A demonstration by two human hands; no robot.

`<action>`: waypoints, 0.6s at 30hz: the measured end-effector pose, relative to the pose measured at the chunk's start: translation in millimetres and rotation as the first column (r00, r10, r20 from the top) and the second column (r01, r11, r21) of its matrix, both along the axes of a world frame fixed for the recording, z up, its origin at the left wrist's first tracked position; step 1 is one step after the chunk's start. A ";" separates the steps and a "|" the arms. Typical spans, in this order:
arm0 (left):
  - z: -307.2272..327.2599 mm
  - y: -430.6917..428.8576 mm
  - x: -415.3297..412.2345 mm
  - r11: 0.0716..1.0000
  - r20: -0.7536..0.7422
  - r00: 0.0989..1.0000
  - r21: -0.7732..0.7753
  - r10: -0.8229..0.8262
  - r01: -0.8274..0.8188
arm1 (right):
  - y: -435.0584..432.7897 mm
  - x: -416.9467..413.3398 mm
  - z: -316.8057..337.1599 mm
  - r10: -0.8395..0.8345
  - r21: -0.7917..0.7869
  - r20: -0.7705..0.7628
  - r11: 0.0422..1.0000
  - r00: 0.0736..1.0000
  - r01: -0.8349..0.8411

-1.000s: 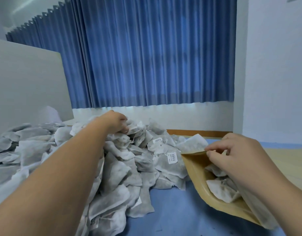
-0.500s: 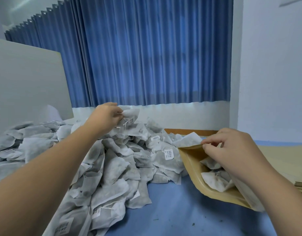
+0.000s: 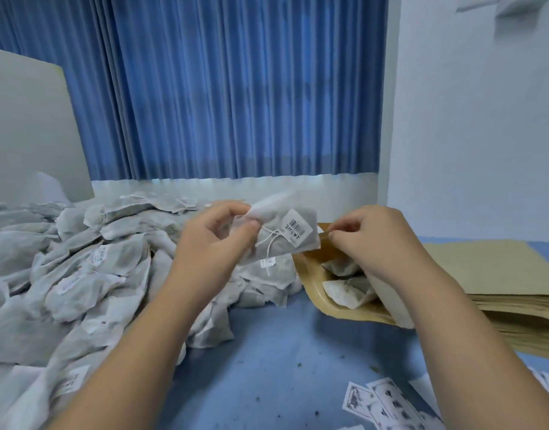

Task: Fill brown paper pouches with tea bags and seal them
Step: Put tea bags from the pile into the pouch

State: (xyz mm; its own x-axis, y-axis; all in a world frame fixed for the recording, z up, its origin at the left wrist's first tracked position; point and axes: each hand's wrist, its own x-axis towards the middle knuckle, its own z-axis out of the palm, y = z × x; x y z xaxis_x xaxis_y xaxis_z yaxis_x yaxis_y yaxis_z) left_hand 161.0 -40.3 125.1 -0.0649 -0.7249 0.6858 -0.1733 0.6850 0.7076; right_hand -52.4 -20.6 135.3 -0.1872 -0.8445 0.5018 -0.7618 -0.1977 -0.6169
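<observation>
My left hand (image 3: 214, 237) grips a white tea bag (image 3: 282, 235) with a barcode tag and a string, held in the air just left of the pouch mouth. My right hand (image 3: 369, 237) pinches the top rim of an open brown paper pouch (image 3: 316, 283) that lies tilted on the blue table. Inside the pouch I see two or three tea bags (image 3: 347, 290). A big heap of loose tea bags (image 3: 90, 262) covers the table's left side.
A stack of flat brown pouches (image 3: 499, 283) lies at the right. Printed paper labels (image 3: 381, 405) are scattered near the front right. A grey board (image 3: 28, 128) stands at the back left, a blue curtain behind. Bare blue table surface (image 3: 267, 361) shows between my arms.
My left hand lifted a tea bag off the heap and carried it right, up to the pouch mouth. My right hand kept its hold on the pouch rim.
</observation>
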 end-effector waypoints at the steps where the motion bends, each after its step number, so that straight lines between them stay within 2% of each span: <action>1: -1.0 3.4 -1.8 0.998 0.074 0.997 -0.055 0.017 -0.013 | 0.6 -0.3 0.8 -0.006 -0.001 0.018 1.000 1.000 0.006; 3: -2.3 8.0 -5.5 0.991 0.200 0.979 -0.136 0.034 -0.007 | 1.6 -1.2 2.3 -0.011 -0.012 0.054 1.000 0.998 0.012; 6: -6.8 12.9 -18.8 0.968 0.272 0.962 -0.246 0.022 0.048 | 1.7 -3.0 4.5 -0.026 -0.030 0.106 0.999 0.994 0.030; 9: -19.6 14.0 -35.7 0.895 0.443 0.877 -0.444 0.184 0.036 | 1.1 -4.4 4.7 -0.034 -0.042 0.110 0.998 0.993 0.039; 13: -40.3 18.4 -53.8 0.878 0.628 0.733 -0.470 0.261 0.090 | 1.2 -1.8 4.0 -0.036 -0.051 0.051 0.998 0.998 0.039; 18: -50.6 22.6 -70.7 0.905 0.627 0.684 -0.407 0.373 -0.121 | 1.2 12.4 2.1 0.006 -0.035 -0.074 0.999 0.997 -0.009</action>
